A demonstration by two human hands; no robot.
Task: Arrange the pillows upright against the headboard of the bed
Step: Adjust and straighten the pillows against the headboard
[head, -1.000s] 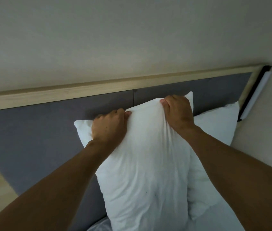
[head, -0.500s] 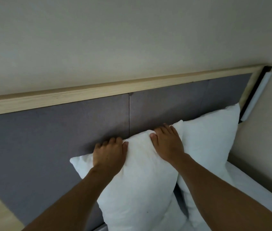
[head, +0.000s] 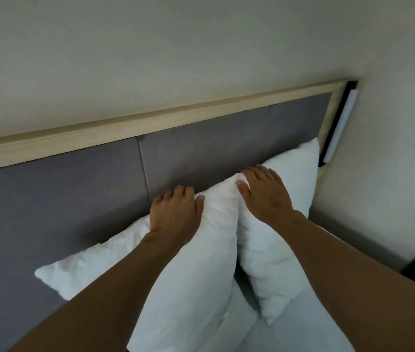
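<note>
Pressing on the top edge of the near pillow, the left hand has its fingers curled over the back of the edge, toward the grey headboard, with the thumb in front, a loose pinch on the cloth. The right hand, at two o'clock from it, lies flat with fingers slightly spread on the upper corner of the second pillow, gripping nothing. Both pillows lean against the headboard, the near one tilted, its left corner at eight o'clock well down, the second at its right, touching it. They look light and soft, dented under the palms, so they will likely sag or slide if let go carelessly. The corners or top seam seem the best hold, with pats to square the filling.
</note>
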